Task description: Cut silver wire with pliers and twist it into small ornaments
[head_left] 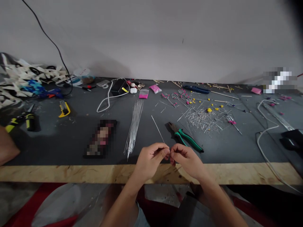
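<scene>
At the left hand [151, 157], a thin wire [157, 129] is shiny metal. Beyond the right hand [188, 160], pliers [179, 131] pair dull dark metal with smooth plastic-looking grips [193, 142]. Left of the left hand, the wire bundle [135, 126] is glossy metal; the tabletop [75, 135] is matt, the edge [71, 174] beneath both hands wood.

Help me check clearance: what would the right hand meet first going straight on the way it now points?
Most likely the left hand, just ahead of the right hand; whether the two already touch is hard to tell.
</scene>
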`<state>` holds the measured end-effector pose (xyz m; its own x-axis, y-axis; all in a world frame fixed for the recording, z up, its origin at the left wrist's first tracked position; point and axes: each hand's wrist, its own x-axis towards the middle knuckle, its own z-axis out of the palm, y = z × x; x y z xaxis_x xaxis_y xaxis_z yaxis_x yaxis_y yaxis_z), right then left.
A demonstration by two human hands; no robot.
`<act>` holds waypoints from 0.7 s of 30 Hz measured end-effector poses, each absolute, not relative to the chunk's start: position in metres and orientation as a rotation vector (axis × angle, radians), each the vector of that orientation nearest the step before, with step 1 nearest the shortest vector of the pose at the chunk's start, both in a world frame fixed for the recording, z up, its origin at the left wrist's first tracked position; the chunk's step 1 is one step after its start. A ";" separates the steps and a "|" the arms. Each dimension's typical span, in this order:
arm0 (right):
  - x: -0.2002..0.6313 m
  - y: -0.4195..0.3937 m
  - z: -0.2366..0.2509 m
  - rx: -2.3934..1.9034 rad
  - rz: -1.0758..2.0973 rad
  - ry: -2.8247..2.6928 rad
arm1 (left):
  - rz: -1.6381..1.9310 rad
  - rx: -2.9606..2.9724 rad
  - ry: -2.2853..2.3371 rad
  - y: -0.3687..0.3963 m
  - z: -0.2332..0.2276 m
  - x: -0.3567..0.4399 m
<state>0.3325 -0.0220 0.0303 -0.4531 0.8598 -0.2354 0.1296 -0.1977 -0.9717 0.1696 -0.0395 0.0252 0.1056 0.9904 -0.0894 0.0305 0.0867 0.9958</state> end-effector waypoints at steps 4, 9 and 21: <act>0.335 -0.021 0.030 -1.239 1.612 -1.589 | 1.016 1.343 1.194 -0.037 0.027 0.172; 0.339 -0.020 0.030 -1.332 1.477 -1.663 | 0.999 1.571 1.224 -0.035 0.027 0.177; 0.353 -0.018 0.021 -1.377 1.492 -1.614 | 1.002 1.681 1.219 -0.031 0.024 0.188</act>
